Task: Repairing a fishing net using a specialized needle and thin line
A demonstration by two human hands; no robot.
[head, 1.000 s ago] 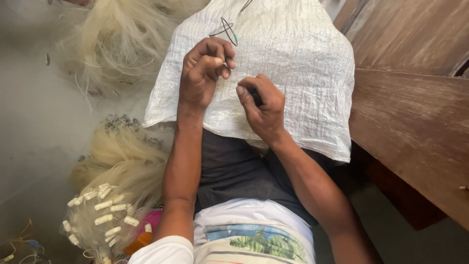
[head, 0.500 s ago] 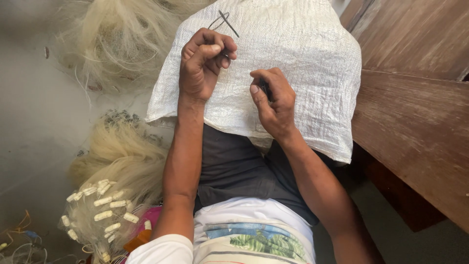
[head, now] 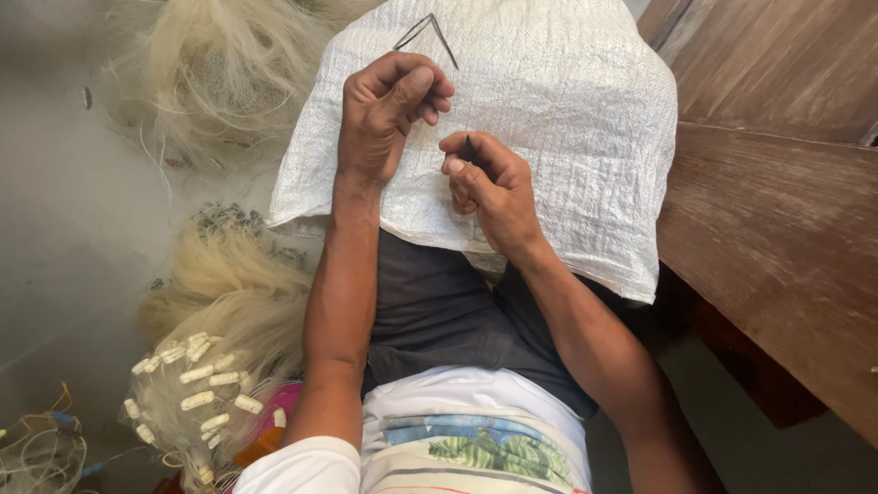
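Grey concrete floor [head: 64,229] fills the left side, with a tangle of thin line [head: 41,453] at the lower corner and pale netting [head: 229,284] heaped beside the person's leg, its small white floats [head: 197,389] bunched together at the near end. More netting [head: 219,73] lies further up, partly under the edge of a white woven sack [head: 567,119] that is draped over the person's lap. On the sack, the left hand [head: 389,114] is curled nearly into a fist, thumb pressed over the bent fingers; whether it pinches a thread I cannot tell. Just above it, dark thin strands [head: 425,27] form a narrow V against the sack. Close beside, not touching, the right hand [head: 489,187] is closed around a small dark tool [head: 468,148], whose tip pokes up between thumb and forefinger. Dark shorts [head: 448,311] and a white printed shirt [head: 476,439] show below the sack. A worn brown wooden bench [head: 777,210] runs along the right.
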